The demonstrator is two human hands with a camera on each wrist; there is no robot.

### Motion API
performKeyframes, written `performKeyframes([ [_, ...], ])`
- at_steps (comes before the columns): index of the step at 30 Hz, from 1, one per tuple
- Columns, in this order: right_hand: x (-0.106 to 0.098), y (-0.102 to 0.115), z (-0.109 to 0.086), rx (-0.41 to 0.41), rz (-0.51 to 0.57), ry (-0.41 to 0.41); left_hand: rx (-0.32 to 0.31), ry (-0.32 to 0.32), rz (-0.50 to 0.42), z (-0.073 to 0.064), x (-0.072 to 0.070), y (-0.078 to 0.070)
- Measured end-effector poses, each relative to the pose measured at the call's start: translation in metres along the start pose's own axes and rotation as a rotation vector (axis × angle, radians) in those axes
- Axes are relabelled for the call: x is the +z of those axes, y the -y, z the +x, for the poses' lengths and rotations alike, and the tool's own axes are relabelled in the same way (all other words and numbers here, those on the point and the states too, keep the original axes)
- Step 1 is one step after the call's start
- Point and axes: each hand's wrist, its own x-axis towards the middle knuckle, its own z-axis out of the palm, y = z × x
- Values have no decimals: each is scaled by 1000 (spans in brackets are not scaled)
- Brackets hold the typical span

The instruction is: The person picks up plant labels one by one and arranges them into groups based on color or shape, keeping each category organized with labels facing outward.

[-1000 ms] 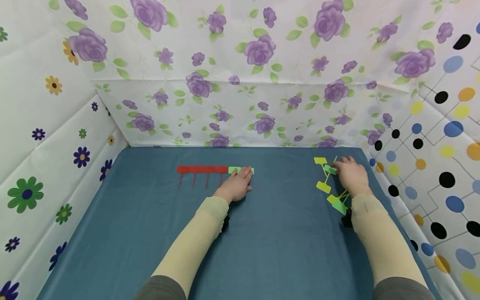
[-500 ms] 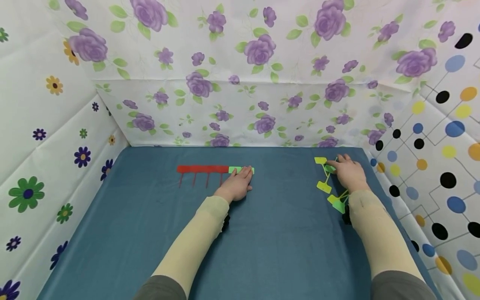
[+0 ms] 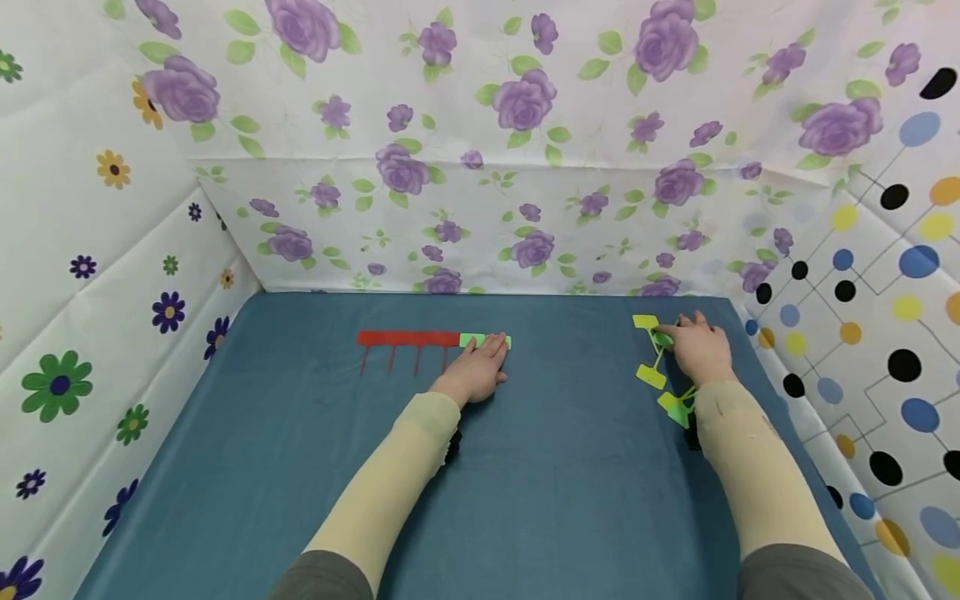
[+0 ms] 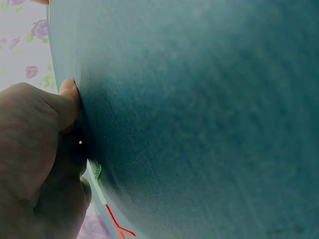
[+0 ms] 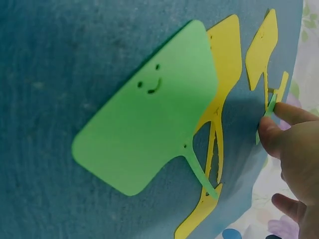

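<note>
Red T-shaped plant labels (image 3: 408, 337) lie edge to edge in a row on the blue cloth, their thin stems pointing toward me. Green plant labels (image 3: 468, 339) continue the row at its right end, partly covered by my left hand (image 3: 474, 371), which rests on them with its fingers extended. At the right, my right hand (image 3: 701, 350) pinches a green plant label (image 5: 271, 105) between thumb and forefinger. Yellow plant labels (image 3: 650, 377) lie loosely around it. Nearer my right wrist, another green label (image 5: 149, 114) with a cut-out smiling face overlaps a yellow one.
The blue cloth (image 3: 555, 500) covers the table. A flowered sheet (image 3: 480, 225) rises behind it, a daisy-patterned sheet (image 3: 127, 350) stands along the left, and a dotted sheet (image 3: 877, 350) along the right edge, close to the right arm.
My right hand has shifted slightly left, and its fingers have come onto the green label among the yellow ones. The left hand has stayed on the row.
</note>
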Motion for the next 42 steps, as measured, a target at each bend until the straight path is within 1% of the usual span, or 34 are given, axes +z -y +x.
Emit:
performKeyframes([
  [4, -1, 1, 0, 0, -28, 4, -4, 1, 10, -1, -1, -1],
  [11, -4, 1, 0, -12, -30, 15, -17, 7, 32, 0, -2, -4],
  [15, -6, 1, 0, -12, -24, 27, -19, 8, 41, 0, -1, -3],
  [20, -6, 0, 0, -7, -43, 41, -18, 4, 48, 0, 0, -2],
  [25, -12, 2, 1, -12, -81, 70, -19, 5, 50, 0, 0, -3],
  [30, -18, 1, 1, -5, -113, 119, -19, 12, 49, 1, -1, -5],
  [33, -19, -3, 0, 8, -77, 142, -19, 18, 53, 1, -1, -7],
  [37, -21, -8, -3, 24, 17, 157, -29, 20, 60, 2, -1, -8],
  [42, -22, -13, -8, 36, 100, 147, -45, 22, 47, 1, -1, -7],
])
